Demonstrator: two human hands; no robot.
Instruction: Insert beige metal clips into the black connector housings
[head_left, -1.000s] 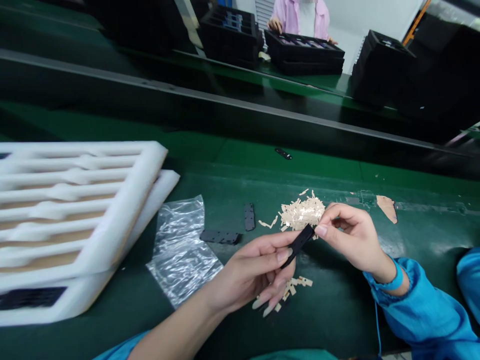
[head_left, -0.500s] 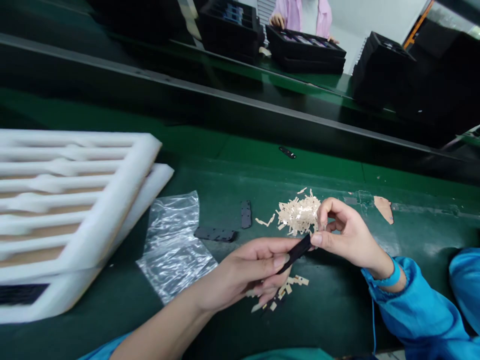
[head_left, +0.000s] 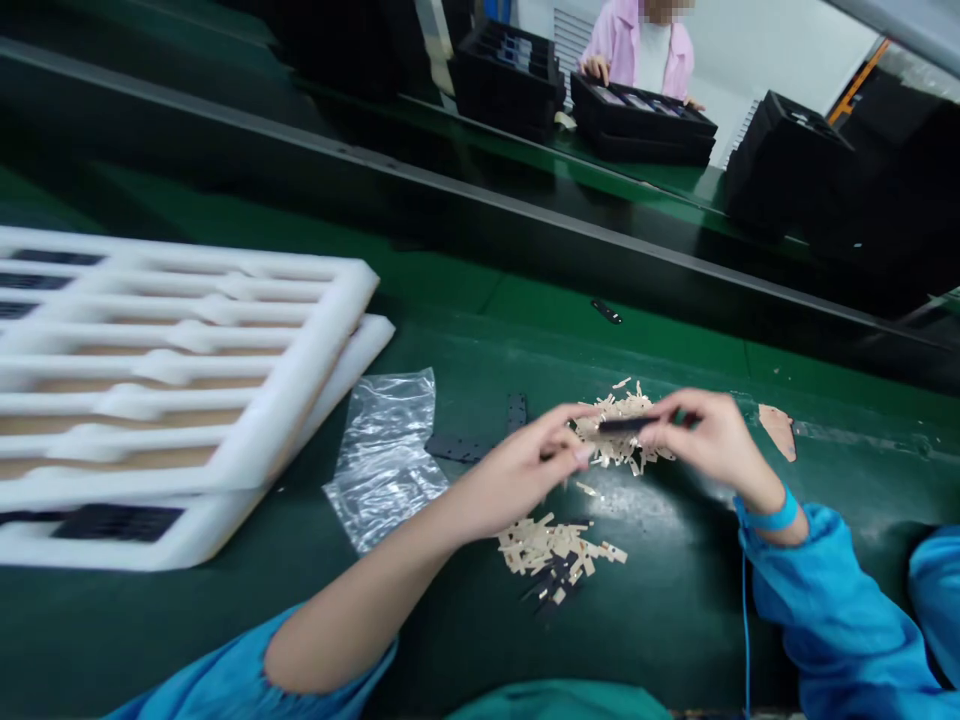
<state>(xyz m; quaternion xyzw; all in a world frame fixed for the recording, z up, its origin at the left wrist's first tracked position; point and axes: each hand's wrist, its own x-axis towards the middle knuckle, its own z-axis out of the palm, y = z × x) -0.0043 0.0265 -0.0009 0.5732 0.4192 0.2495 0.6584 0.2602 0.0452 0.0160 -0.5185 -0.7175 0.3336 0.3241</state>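
A slim black flat part is pinched between the thumb and fingers of my right hand, which wears a blue wrist strap with a cord. It is held over a heap of small cream-coloured strips. Just left of the part's free end is my left hand, thumb and forefinger apart, with nothing visible between them. Below it lies a second pile of cream pieces mixed with small black ones. Two dark perforated plates, one flat and one upright in view, lie left of the heap.
White foam trays with slots are stacked at left, beside a clear plastic bag. A small black piece and a brown scrap lie farther out. Across the dark barrier, a person in pink handles black trays.
My left hand has come off the black part and moved left and up. My right hand now holds it alone, turned nearly level. The view has shifted, uncovering the near pile.
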